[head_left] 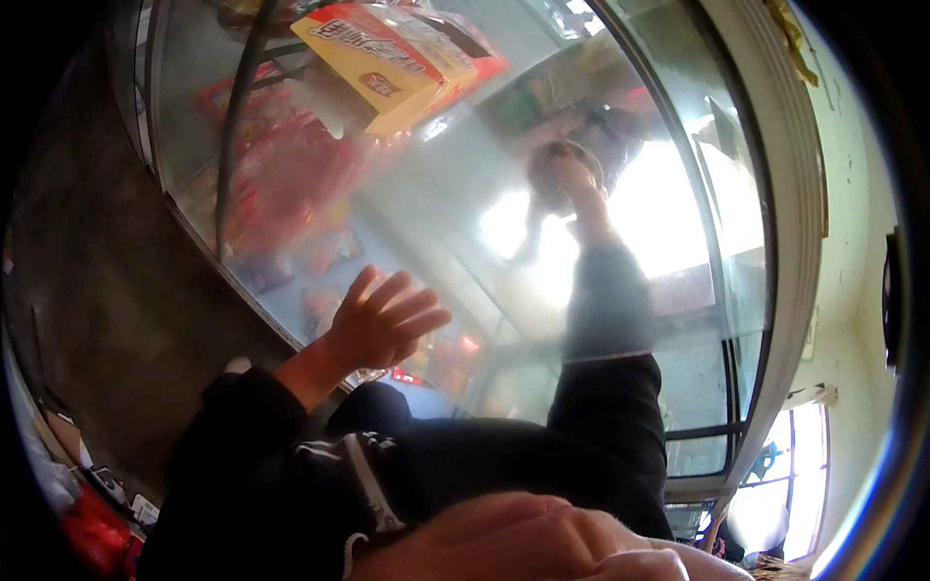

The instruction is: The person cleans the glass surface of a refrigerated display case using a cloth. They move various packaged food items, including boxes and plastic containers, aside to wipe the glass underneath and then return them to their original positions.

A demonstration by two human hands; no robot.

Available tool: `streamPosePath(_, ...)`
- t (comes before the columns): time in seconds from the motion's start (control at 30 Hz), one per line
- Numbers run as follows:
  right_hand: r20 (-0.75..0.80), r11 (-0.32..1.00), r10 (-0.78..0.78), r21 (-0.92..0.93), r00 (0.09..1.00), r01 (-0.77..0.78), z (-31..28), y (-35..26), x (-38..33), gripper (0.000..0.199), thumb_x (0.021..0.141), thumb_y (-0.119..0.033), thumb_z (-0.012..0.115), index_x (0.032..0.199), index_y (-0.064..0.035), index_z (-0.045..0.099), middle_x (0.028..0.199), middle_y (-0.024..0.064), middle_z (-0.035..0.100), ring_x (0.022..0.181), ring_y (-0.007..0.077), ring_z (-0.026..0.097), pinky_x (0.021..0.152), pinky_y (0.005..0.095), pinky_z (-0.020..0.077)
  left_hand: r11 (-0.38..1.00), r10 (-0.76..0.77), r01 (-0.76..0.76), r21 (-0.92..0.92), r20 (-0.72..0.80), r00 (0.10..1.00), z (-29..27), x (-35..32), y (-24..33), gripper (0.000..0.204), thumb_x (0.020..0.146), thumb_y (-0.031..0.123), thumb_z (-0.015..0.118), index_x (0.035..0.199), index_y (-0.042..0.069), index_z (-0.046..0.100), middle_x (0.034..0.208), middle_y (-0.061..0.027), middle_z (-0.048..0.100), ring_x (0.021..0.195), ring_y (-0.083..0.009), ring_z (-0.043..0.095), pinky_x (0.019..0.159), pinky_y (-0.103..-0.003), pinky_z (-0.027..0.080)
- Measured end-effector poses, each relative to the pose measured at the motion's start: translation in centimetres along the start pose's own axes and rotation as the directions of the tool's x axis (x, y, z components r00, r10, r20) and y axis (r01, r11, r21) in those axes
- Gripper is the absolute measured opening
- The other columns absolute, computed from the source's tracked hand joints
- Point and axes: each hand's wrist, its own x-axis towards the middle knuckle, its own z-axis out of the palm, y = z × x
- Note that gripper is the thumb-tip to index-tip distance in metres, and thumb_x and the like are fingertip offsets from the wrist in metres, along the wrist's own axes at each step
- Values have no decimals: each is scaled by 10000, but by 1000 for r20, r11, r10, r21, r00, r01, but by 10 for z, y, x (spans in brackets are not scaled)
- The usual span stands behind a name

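Observation:
Fingers spread, my left hand (383, 318) is held over the near left part of the glass top of a display case (436, 223); I cannot tell whether it touches the glass. My right arm reaches far across the same top. At its end, my right hand (578, 189) is closed on a dark grey wad (550, 179) that looks like a cloth, lying against the glass. Bright glare beside it hides part of the surface. Below the glass, a yellow and red cardboard box (402, 63) and red packets (291, 174) show through.
A dark frame (751, 194) edges the glass on the right, with a pale wall (848, 242) beyond. Brown floor (97, 252) runs along the left side. Red plastic bags (97, 528) sit at the lower left. A bright window (794, 474) stands at the lower right.

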Motion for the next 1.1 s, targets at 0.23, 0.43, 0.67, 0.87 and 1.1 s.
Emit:
streamPosePath(0.23,312,988,-133,-39,941,152,-82,-45,-128,240,904,-173,539,1007,19,639,969,94,684,832,183,662,649,286,534,998,-60,60,-14,-42,997,-4,-9,3,479,850,116,483,1316,214,537,1423,-68,429,1395,-323,268,1137,-549,112)
streamPosePath(0.43,106,861,491,-208,865,-463,-94,16,-215,358,900,-265,597,1157,-16,614,1112,52,643,1038,117,597,859,276,493,976,-185,183,-121,-7,983,-11,-1,34,536,829,100,517,1361,135,459,1444,-127,383,1397,-370,237,1123,-583,109)
streamPosePath(0.67,170,-415,703,886,691,205,-141,-89,-349,356,952,-82,341,1233,97,469,1200,237,557,1113,357,569,947,454,493,899,-275,282,-334,69,959,-45,-38,109,579,816,116,530,1381,109,401,1443,-177,370,1368,-400,283,1101,-596,152)
streamPosePath(0.87,263,-686,549,684,793,248,-142,-159,-473,378,986,-157,325,1282,41,451,1245,214,542,1141,355,544,1003,485,437,748,-192,238,-620,141,971,-77,-41,174,646,834,84,601,1421,57,333,1458,-170,338,1361,-333,314,1114,-462,251)
streamPosePath(1.1,105,-663,550,658,828,357,-102,-273,-550,401,925,-108,445,1304,16,478,1221,155,572,1087,263,578,948,370,474,-66,-61,627,-776,631,774,-124,-4,249,1012,837,470,676,1509,85,25,1537,-127,159,1404,-284,216,1122,-394,227)
